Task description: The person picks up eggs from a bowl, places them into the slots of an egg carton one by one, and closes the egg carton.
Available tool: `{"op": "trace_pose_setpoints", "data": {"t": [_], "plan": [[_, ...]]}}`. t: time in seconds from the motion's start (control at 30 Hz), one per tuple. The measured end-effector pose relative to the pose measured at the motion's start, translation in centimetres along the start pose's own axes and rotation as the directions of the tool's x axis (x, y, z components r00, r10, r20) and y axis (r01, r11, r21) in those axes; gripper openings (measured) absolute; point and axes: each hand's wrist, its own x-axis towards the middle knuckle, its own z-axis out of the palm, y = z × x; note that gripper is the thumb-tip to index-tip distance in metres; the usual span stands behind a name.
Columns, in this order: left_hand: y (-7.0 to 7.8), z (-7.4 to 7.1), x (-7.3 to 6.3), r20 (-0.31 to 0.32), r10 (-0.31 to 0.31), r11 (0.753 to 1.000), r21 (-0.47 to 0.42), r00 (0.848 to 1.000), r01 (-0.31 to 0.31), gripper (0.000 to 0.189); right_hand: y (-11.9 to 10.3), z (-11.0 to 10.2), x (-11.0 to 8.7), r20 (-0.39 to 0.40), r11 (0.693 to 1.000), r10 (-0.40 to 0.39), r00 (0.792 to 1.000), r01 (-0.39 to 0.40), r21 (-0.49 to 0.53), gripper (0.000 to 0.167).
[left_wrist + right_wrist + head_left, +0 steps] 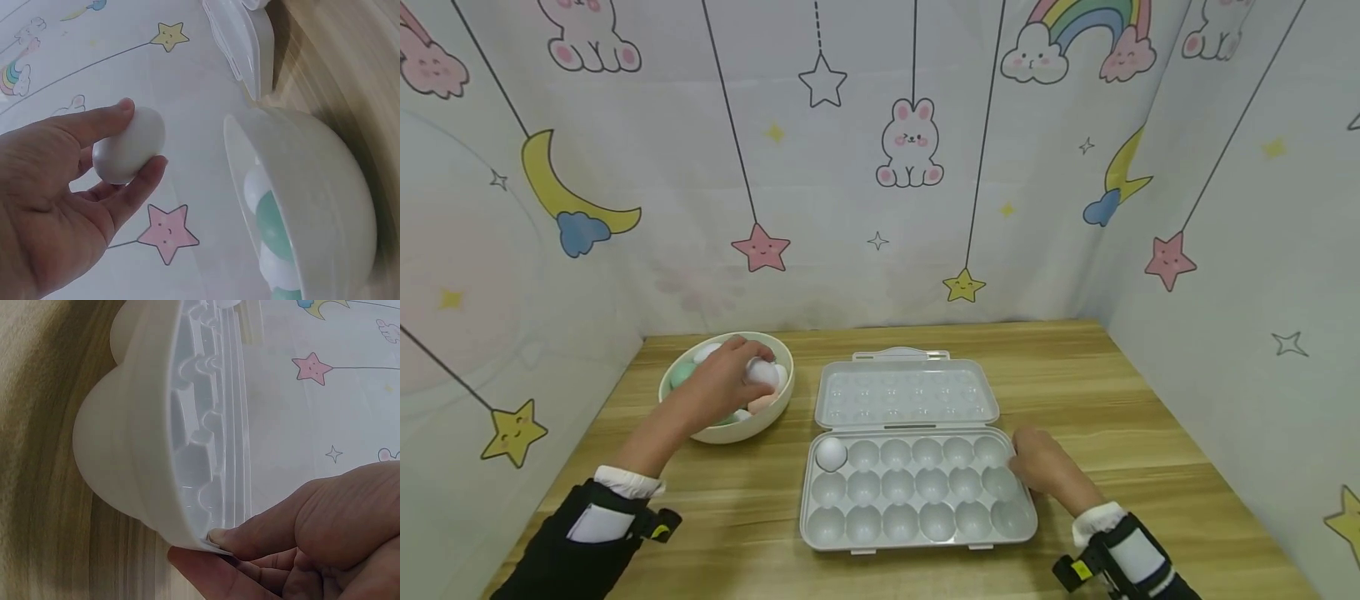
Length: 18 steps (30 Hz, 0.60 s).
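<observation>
Between thumb and fingers my left hand (pixel 69 181) pinches a white egg (pixel 130 147). In the head view that hand is over the cream bowl (pixel 737 431), which holds white, green and peach eggs; the forearm hides part of them. A white plastic egg tray (pixel 917 546) lies on the table with its lid (pixel 906 392) folded back. One white egg (pixel 831 454) sits in its far left cup, and the other cups are bare. At the tray's right side, my right hand (pixel 312 531) pinches the rim, thumb inside and a finger underneath.
The wooden table (pixel 1142 467) bears the bowl on the left and the tray in the middle. Cloth walls (pixel 835 183) printed with stars, moons and rabbits enclose it at the back and on both sides.
</observation>
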Motion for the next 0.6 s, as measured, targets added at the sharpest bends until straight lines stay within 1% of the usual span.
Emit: {"op": "trace_pose_setpoints", "data": {"t": [0.07,0.13,0.23,0.33,0.4,0.5,0.6], "plan": [[0.9,-0.1,-0.1,0.002,0.031,0.999,-0.013,1.000,-0.031,0.035,0.0,0.0,0.0,0.005,1.000,0.003,1.000,-0.003,0.004,0.012],[1.8,0.0,-0.3,0.003,0.082,0.996,-0.033,0.997,-0.082,0.033,-0.1,0.0,-0.1,0.008,1.000,0.004,1.000,-0.004,0.006,0.012],[3.0,0.4,-0.4,-0.003,0.160,0.987,-0.027,0.987,-0.160,0.031,-0.1,-0.1,-0.1,0.009,1.000,0.004,1.000,-0.004,0.001,0.013],[4.0,1.0,-0.7,0.007,0.206,0.978,-0.021,0.979,-0.206,0.031,0.0,-0.1,0.0,0.015,1.000,0.009,1.000,-0.009,-0.003,0.014],[4.6,1.5,-1.0,0.024,0.217,0.976,-0.012,0.976,-0.217,0.032,-0.1,-0.1,0.0,0.019,1.000,0.014,1.000,-0.014,-0.003,0.013],[5.4,2.1,-1.5,0.064,0.207,0.978,-0.025,0.976,-0.206,0.032,-0.1,-0.1,0.0,0.023,1.000,0.016,1.000,-0.016,-0.001,0.012],[5.9,2.7,-2.1,0.092,0.202,0.979,-0.027,0.975,-0.200,0.033,0.0,0.0,0.0,0.019,1.000,0.010,1.000,-0.010,0.000,0.012]]}}
